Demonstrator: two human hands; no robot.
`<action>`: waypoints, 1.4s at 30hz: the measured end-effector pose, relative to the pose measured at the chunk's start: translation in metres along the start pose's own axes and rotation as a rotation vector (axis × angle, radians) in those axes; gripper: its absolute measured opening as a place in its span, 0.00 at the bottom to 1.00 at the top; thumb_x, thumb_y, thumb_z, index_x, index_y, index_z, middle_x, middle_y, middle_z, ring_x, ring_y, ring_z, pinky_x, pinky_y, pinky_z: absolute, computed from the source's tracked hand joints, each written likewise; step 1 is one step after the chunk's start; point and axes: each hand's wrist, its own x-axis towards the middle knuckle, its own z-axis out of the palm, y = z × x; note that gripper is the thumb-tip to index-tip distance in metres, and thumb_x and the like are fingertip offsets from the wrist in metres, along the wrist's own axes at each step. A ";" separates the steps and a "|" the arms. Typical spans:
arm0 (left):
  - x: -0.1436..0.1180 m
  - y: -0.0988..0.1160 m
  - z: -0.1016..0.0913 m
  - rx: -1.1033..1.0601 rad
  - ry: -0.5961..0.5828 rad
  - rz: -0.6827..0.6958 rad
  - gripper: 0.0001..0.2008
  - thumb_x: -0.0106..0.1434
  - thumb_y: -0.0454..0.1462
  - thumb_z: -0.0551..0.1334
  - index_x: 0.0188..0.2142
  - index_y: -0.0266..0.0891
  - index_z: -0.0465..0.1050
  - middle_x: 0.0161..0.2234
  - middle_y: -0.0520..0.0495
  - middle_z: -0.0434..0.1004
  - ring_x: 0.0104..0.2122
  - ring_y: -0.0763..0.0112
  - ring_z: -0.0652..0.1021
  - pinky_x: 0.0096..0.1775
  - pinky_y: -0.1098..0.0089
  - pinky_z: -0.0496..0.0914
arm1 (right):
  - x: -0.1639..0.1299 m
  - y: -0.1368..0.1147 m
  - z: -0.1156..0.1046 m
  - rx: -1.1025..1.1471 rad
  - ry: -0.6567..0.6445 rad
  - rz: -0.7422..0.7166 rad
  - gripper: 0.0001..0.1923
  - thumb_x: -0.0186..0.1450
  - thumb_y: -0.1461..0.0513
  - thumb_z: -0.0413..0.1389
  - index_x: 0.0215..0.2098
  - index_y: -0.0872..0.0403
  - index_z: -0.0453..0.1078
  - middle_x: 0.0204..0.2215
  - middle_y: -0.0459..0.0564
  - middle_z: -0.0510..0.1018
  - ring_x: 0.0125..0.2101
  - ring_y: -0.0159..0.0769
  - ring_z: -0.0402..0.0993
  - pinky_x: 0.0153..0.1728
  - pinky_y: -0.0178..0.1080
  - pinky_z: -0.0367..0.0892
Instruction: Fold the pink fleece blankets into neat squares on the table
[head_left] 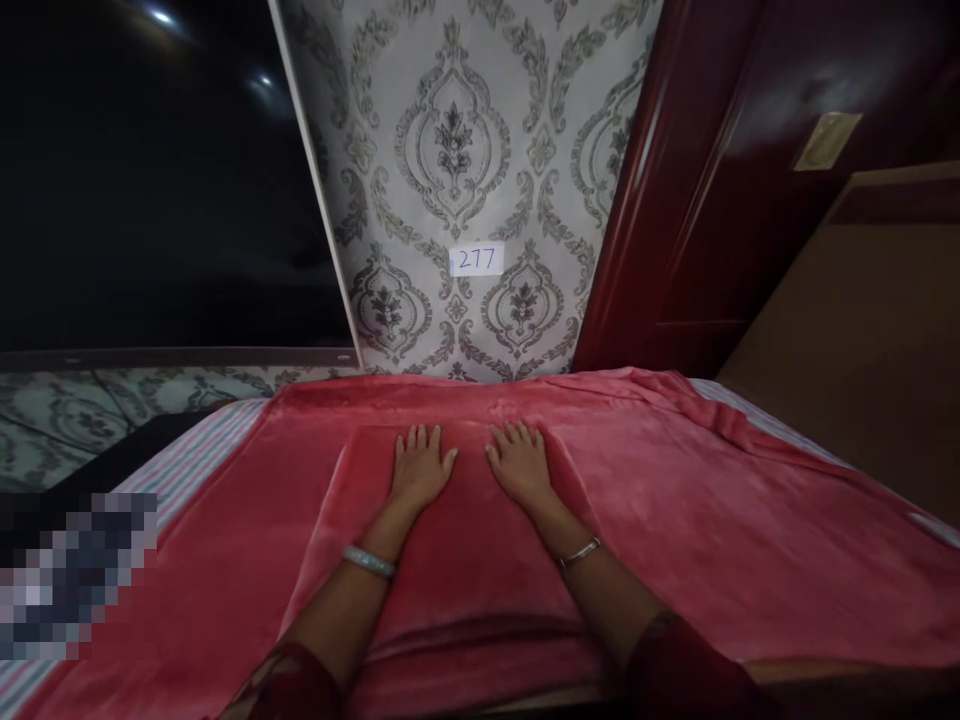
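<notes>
Both hands, left hand point(420, 465) and right hand point(521, 462), lie flat on red blanket point(712, 520)

Left hand point(420, 468) and right hand point(520, 463) flat, palms down, side by side on a folded red blanket point(450, 560).

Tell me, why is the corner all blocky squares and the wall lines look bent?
Head view: the blocky patch at lower left is blurred on purpose; the wide lens bends the white wall trim; two glare spots shine on the dark panel; both hands, left hand and right hand, look sharp on the red blanket.
</notes>
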 end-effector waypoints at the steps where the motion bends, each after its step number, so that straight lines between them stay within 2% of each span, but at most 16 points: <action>1: 0.001 0.000 0.000 -0.003 -0.001 0.001 0.32 0.71 0.49 0.46 0.67 0.32 0.56 0.67 0.31 0.56 0.67 0.50 0.57 0.65 0.48 0.51 | 0.001 0.000 -0.001 0.000 0.000 0.000 0.26 0.73 0.54 0.42 0.66 0.52 0.62 0.65 0.56 0.63 0.66 0.50 0.51 0.65 0.56 0.40; 8: 0.005 -0.006 0.000 -0.081 0.039 0.021 0.32 0.70 0.49 0.48 0.66 0.32 0.58 0.66 0.31 0.58 0.66 0.48 0.59 0.64 0.46 0.52 | 0.003 0.001 -0.001 0.027 0.002 0.000 0.26 0.73 0.54 0.43 0.66 0.52 0.61 0.66 0.55 0.62 0.67 0.49 0.50 0.65 0.56 0.41; 23: 0.013 -0.013 -0.003 -0.062 0.001 0.041 0.31 0.70 0.48 0.47 0.66 0.32 0.58 0.66 0.33 0.58 0.67 0.51 0.58 0.64 0.48 0.53 | 0.004 -0.002 -0.005 0.107 0.041 0.026 0.25 0.73 0.53 0.45 0.65 0.50 0.63 0.66 0.52 0.62 0.67 0.47 0.49 0.66 0.55 0.42; 30: 0.015 -0.011 -0.003 -0.047 0.013 0.043 0.31 0.69 0.48 0.47 0.66 0.33 0.59 0.66 0.34 0.60 0.66 0.49 0.60 0.63 0.47 0.54 | 0.004 0.003 -0.008 0.169 0.037 0.014 0.26 0.73 0.52 0.43 0.65 0.51 0.63 0.66 0.54 0.61 0.67 0.52 0.49 0.66 0.58 0.42; 34: 0.013 -0.010 -0.004 -0.073 0.034 0.041 0.29 0.69 0.47 0.48 0.64 0.37 0.62 0.65 0.36 0.62 0.66 0.50 0.60 0.63 0.46 0.54 | 0.004 0.006 -0.010 0.226 0.027 0.008 0.27 0.73 0.52 0.41 0.66 0.53 0.62 0.66 0.55 0.61 0.67 0.53 0.49 0.66 0.59 0.42; 38: 0.010 -0.010 -0.005 -0.073 0.029 0.030 0.30 0.69 0.47 0.49 0.65 0.36 0.60 0.65 0.35 0.61 0.66 0.51 0.60 0.64 0.48 0.54 | 0.006 0.006 -0.010 0.224 0.009 0.034 0.28 0.73 0.53 0.42 0.67 0.56 0.59 0.67 0.56 0.60 0.67 0.50 0.49 0.67 0.56 0.41; 42: 0.009 -0.014 -0.003 -0.085 0.008 0.024 0.31 0.70 0.48 0.47 0.66 0.35 0.58 0.67 0.36 0.58 0.67 0.53 0.58 0.65 0.49 0.52 | 0.006 0.005 -0.008 0.219 -0.014 0.027 0.28 0.72 0.53 0.44 0.67 0.55 0.60 0.67 0.55 0.59 0.68 0.49 0.46 0.66 0.55 0.39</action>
